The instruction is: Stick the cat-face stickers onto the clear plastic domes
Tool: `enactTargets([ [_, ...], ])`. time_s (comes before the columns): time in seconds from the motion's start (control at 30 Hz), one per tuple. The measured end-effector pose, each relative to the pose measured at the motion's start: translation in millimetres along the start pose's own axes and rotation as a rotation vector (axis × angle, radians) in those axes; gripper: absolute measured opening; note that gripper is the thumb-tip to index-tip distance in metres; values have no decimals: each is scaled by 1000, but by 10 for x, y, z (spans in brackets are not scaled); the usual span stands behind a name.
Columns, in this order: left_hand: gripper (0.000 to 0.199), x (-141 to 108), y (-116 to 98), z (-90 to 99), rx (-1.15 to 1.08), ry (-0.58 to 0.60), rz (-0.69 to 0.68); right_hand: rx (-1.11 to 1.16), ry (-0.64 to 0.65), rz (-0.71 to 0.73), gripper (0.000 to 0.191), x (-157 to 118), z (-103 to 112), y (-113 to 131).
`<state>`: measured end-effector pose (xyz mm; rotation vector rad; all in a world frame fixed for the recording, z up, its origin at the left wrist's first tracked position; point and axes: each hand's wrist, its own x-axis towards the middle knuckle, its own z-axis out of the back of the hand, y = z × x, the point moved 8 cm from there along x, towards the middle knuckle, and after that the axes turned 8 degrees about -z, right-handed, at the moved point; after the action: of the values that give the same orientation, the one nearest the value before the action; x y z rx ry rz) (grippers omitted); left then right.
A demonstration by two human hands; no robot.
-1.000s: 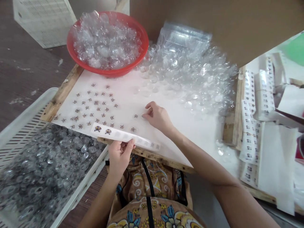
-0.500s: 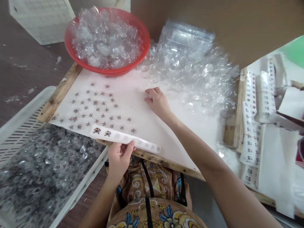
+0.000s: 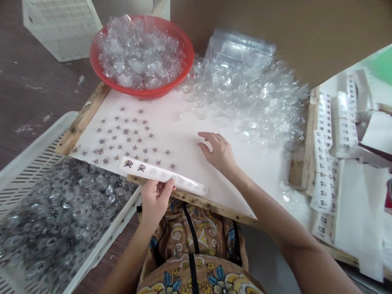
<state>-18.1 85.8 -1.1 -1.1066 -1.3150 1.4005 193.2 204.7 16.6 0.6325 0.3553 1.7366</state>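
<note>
My left hand (image 3: pixel 157 200) pinches a white sticker strip (image 3: pixel 165 176) at the near edge of the white board (image 3: pixel 183 134). Two animal-face stickers show at the strip's left end, with faint spots along the rest. Above the middle of the board is my right hand (image 3: pixel 217 151), thumb and fingers apart, with nothing seen between them. Several small animal-face stickers (image 3: pixel 125 131) lie spread over the board's left half. Clear round plastic pieces (image 3: pixel 245 90) are piled at the back right, beyond my right hand.
A red basin (image 3: pixel 143 93) heaped with clear pieces stands at the back left. White crates are at the upper left (image 3: pixel 61 28) and lower left (image 3: pixel 69 118), the lower one full of clear pieces. Bundled sticker strips (image 3: pixel 344 126) lie at the right, beside a wooden edge.
My right hand has moved right and toward me, and its thumb and fingers have spread apart. My left hand still holds the strip in nearly the same place.
</note>
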Motion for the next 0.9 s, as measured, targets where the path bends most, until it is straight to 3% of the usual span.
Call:
enactTargets([
  [0.3,13,-18,14,9,-14,6,-8,-77,33,20,24,-329,79,-44],
  [0.4,14,-17,2,3,-5,11,-8,-26,-28,26,22,-353,155,29],
  [0.5,14,-14,-7,4,6,12,-5,163,-11,34,17,-255,186,331],
  [0.7,12,12,-46,13,80,36,-58,636,319,79,22,-27,-118,1271],
  [0.8,16,24,-86,52,185,11,-123,698,399,60,14,28,-285,1486],
  [0.9,16,16,-79,78,241,2,-128,648,396,49,4,27,-363,1526],
])
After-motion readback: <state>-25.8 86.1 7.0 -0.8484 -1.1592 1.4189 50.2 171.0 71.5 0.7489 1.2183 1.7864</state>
